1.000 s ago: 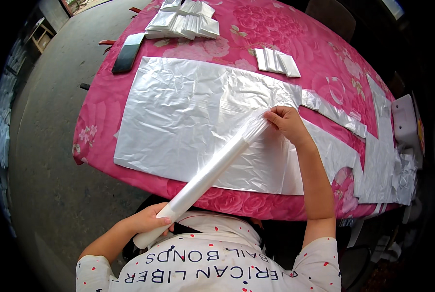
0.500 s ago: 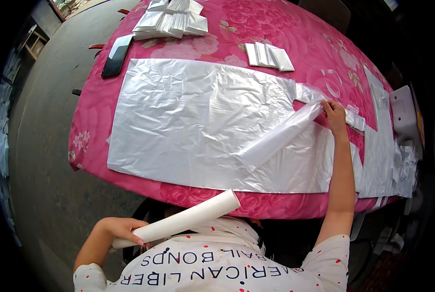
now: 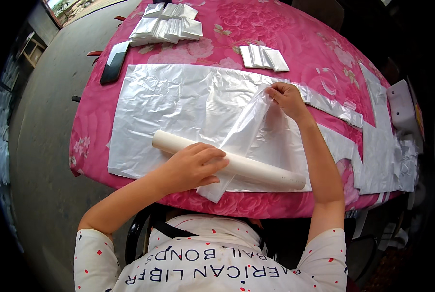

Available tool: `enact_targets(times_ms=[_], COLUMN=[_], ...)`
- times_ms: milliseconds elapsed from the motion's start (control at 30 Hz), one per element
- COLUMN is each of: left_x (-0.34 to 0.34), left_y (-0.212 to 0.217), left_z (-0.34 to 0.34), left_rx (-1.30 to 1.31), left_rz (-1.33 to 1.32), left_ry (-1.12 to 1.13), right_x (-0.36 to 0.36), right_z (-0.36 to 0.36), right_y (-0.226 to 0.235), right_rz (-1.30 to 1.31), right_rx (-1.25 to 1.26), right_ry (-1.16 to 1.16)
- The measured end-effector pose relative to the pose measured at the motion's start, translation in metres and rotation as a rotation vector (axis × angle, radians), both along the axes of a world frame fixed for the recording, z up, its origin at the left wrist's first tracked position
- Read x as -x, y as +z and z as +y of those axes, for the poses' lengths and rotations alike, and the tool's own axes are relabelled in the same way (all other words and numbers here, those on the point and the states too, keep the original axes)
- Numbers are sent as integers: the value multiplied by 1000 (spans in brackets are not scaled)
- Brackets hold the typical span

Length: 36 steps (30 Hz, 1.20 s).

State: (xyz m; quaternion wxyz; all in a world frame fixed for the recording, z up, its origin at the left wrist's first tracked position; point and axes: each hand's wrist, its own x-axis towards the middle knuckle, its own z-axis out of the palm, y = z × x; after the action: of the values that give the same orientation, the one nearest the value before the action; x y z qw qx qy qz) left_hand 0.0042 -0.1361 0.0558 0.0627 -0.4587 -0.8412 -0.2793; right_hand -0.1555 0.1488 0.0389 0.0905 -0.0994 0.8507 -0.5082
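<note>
My left hand (image 3: pixel 196 165) is closed over the middle of a long white tube (image 3: pixel 263 171), which lies slantwise above the near edge of the table. A thin, translucent plastic bag (image 3: pixel 244 118), folded to a narrow strip, runs from my right hand (image 3: pixel 286 99) down behind the tube. Its lower end comes out below the tube, near my left fingertips. My right fingers and thumb pinch the strip's upper end. Under both hands is a stack of flat silvery-white plastic bags (image 3: pixel 154 107), crinkled on top.
A pink floral cloth (image 3: pixel 93 131) covers the table. Folded packets (image 3: pixel 164 27) are piled at the far left near a dark phone (image 3: pixel 114 62); several more packets (image 3: pixel 263 57) lie far centre. More plastic sheets (image 3: pixel 380 160) and a white plastic container (image 3: pixel 402 104) are at the right.
My left hand has brought the white tube up from beside my body onto the bags, across the strip. My right hand has moved left, pulling the strip's upper end along.
</note>
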Motion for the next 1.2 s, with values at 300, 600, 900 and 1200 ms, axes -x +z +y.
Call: enact_targets(times_ms=[300, 600, 900, 1200], left_x=[-35, -58, -61, -49], left_y=[-31, -36, -37, -23], left_z=[15, 23, 27, 22], left_rx=[309, 364, 442, 27], left_rz=[-92, -120, -118, -377], left_ry=[-326, -217, -211, -84], right_x=[15, -71, -181, -167], right_z=[7, -34, -50, 99], right_y=[1, 51, 19, 23], right_rz=[-118, 171, 408, 281], right_rx=[-123, -104, -515, -674], right_ry=[73, 99, 258, -528])
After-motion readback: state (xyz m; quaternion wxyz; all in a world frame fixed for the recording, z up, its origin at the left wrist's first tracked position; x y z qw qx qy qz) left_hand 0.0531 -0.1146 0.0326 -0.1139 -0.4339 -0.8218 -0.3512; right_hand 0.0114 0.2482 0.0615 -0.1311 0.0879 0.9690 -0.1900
